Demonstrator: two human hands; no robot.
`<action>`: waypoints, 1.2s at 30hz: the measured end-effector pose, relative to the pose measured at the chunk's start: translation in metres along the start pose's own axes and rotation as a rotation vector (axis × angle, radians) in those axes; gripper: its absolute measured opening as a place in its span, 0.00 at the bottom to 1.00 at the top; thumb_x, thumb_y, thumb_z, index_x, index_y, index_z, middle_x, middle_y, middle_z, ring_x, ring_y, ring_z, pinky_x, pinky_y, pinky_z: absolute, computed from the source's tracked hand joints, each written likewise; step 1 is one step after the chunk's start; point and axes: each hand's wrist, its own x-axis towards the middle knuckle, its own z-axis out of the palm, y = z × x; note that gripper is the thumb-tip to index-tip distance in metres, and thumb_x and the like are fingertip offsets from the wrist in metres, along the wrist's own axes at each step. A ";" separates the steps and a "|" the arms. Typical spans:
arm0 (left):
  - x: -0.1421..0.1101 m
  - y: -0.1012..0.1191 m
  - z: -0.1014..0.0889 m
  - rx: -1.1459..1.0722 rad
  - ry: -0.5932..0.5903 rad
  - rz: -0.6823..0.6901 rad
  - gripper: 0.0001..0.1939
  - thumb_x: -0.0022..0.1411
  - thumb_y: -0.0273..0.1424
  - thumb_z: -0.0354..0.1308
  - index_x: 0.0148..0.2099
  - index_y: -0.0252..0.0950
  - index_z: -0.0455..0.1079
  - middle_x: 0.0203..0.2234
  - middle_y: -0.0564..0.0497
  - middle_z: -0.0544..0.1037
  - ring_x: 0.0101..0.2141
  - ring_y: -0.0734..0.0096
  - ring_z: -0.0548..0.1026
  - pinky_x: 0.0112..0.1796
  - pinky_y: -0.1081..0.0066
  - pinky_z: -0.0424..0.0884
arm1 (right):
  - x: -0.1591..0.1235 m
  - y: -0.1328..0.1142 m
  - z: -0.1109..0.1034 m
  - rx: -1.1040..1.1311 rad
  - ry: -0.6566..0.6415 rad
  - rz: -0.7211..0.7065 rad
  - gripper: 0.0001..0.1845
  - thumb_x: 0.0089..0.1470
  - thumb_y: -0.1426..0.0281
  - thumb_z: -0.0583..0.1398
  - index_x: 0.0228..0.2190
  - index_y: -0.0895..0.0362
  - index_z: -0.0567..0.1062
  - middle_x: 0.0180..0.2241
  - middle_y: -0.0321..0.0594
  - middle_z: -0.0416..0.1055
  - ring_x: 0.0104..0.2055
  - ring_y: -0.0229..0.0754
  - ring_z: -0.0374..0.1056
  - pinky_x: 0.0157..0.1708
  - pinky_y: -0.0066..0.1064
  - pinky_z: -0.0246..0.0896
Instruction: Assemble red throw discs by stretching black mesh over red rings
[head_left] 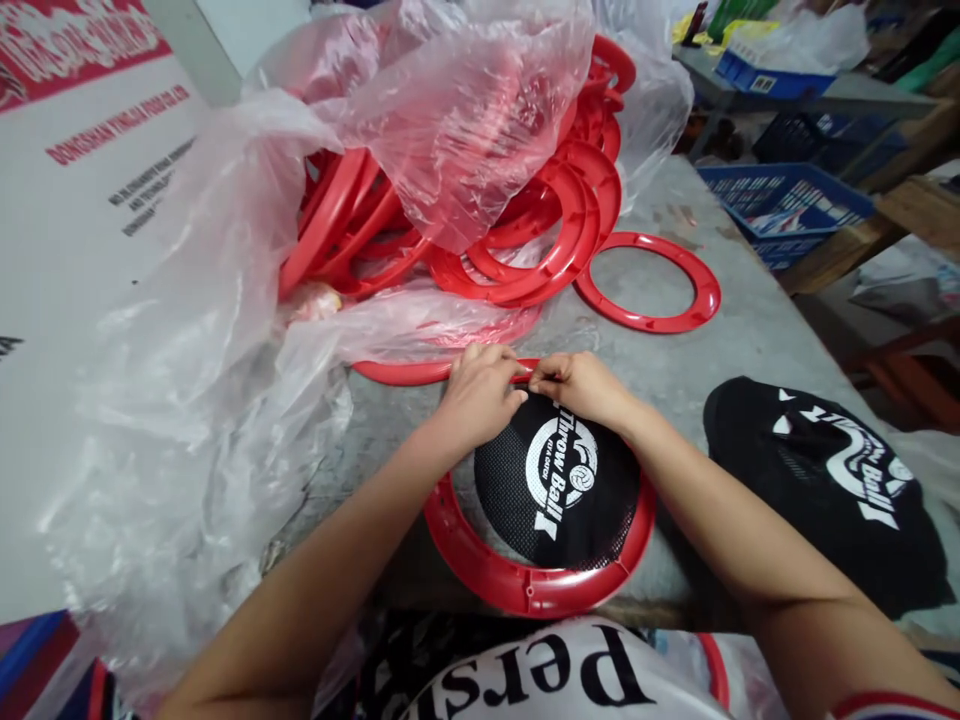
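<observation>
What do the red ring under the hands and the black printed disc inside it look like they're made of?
Red ring: likely molded plastic, glossy, with ribs and a seam. Black disc: seems a woven mesh fabric, matte, with tiny holes and a white print.

Blue crates (787, 200) right; cardboard box (67, 250) left; plastic bag (187, 380)

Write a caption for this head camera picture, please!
Both hands, left hand and right hand, pinch black mesh onto a red ring.

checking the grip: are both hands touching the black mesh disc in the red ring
Touching. The head view shows the left hand and right hand pinching the far edge of the black mesh disc at the red ring.
</observation>
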 end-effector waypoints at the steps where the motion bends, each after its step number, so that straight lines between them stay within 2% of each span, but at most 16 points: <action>1: 0.006 -0.001 0.004 -0.033 -0.022 -0.007 0.13 0.61 0.31 0.63 0.49 0.38 0.76 0.57 0.46 0.72 0.60 0.51 0.63 0.61 0.51 0.59 | 0.001 0.002 0.000 0.033 0.007 -0.017 0.05 0.59 0.75 0.63 0.33 0.55 0.80 0.34 0.35 0.79 0.36 0.40 0.73 0.37 0.28 0.59; 5: 0.018 -0.007 0.016 -0.152 -0.052 -0.030 0.06 0.59 0.31 0.65 0.40 0.39 0.76 0.58 0.49 0.71 0.61 0.52 0.62 0.62 0.50 0.56 | 0.002 0.007 0.003 0.123 0.029 -0.049 0.06 0.59 0.77 0.63 0.33 0.56 0.80 0.35 0.36 0.79 0.37 0.40 0.73 0.39 0.29 0.60; 7: 0.020 -0.009 0.019 -0.164 -0.047 -0.046 0.02 0.60 0.30 0.64 0.36 0.38 0.75 0.56 0.50 0.73 0.60 0.53 0.63 0.61 0.50 0.56 | 0.000 0.008 0.004 0.144 0.040 -0.020 0.06 0.58 0.77 0.63 0.35 0.56 0.80 0.35 0.36 0.79 0.37 0.40 0.73 0.38 0.29 0.60; 10: 0.022 -0.012 0.019 -0.152 -0.050 -0.077 0.03 0.61 0.29 0.62 0.33 0.37 0.74 0.55 0.50 0.74 0.58 0.54 0.63 0.60 0.51 0.56 | -0.004 0.010 0.004 0.150 0.060 0.068 0.05 0.57 0.78 0.64 0.35 0.57 0.77 0.33 0.35 0.78 0.34 0.39 0.72 0.35 0.28 0.58; 14: 0.025 -0.013 0.021 -0.115 -0.050 -0.104 0.06 0.64 0.31 0.59 0.33 0.37 0.74 0.50 0.49 0.75 0.55 0.55 0.65 0.58 0.52 0.58 | -0.006 0.012 0.005 0.050 0.084 0.137 0.04 0.58 0.75 0.65 0.32 0.56 0.77 0.31 0.35 0.77 0.33 0.41 0.71 0.34 0.30 0.56; 19: 0.029 -0.016 0.036 -0.069 0.000 -0.161 0.09 0.66 0.33 0.57 0.33 0.37 0.72 0.44 0.48 0.77 0.50 0.56 0.67 0.54 0.55 0.61 | 0.005 0.018 0.014 -0.121 0.184 0.134 0.02 0.61 0.73 0.64 0.34 0.57 0.78 0.37 0.42 0.74 0.42 0.46 0.70 0.39 0.32 0.57; 24: 0.030 -0.018 0.047 0.014 0.079 -0.165 0.08 0.65 0.32 0.57 0.32 0.38 0.71 0.38 0.48 0.79 0.46 0.56 0.71 0.49 0.57 0.63 | 0.014 0.023 0.022 -0.132 0.174 0.192 0.03 0.61 0.71 0.64 0.34 0.56 0.79 0.36 0.39 0.74 0.40 0.44 0.69 0.38 0.31 0.56; 36: 0.036 -0.015 0.043 -0.036 0.118 -0.251 0.05 0.62 0.30 0.57 0.32 0.38 0.70 0.33 0.50 0.80 0.38 0.62 0.75 0.42 0.64 0.65 | 0.017 0.022 0.024 -0.148 0.190 0.230 0.05 0.62 0.69 0.62 0.33 0.55 0.77 0.38 0.38 0.77 0.40 0.43 0.71 0.37 0.31 0.55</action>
